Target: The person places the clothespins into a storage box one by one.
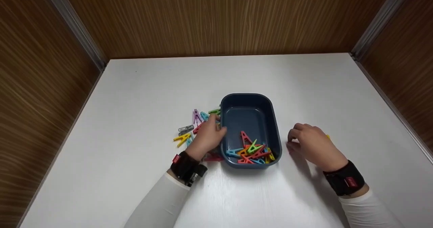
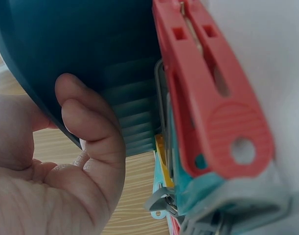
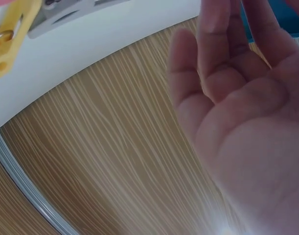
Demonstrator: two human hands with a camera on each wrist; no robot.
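Head view: left hand [image 1: 205, 138] loosely curled, holding nothing, touching the blue tub [image 1: 267, 108] at nine o'clock among loose clothes pegs [image 1: 186, 133]; right hand [image 1: 313, 143] relaxed and empty at three o'clock.

No lettering is readable; the red tags on both wristbands [image 1: 345, 181] are illegible.

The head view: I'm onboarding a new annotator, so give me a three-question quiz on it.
1. True or false: the dark blue plastic tub holds no pegs.
2. Which hand is beside the loose pile of coloured plastic clothes pegs on the white table? A) left hand B) right hand
3. Fill in: the pegs inside the tub lie at its ____ end, as the wearer sees it.

Key: 1 false; 2 A; 3 near.
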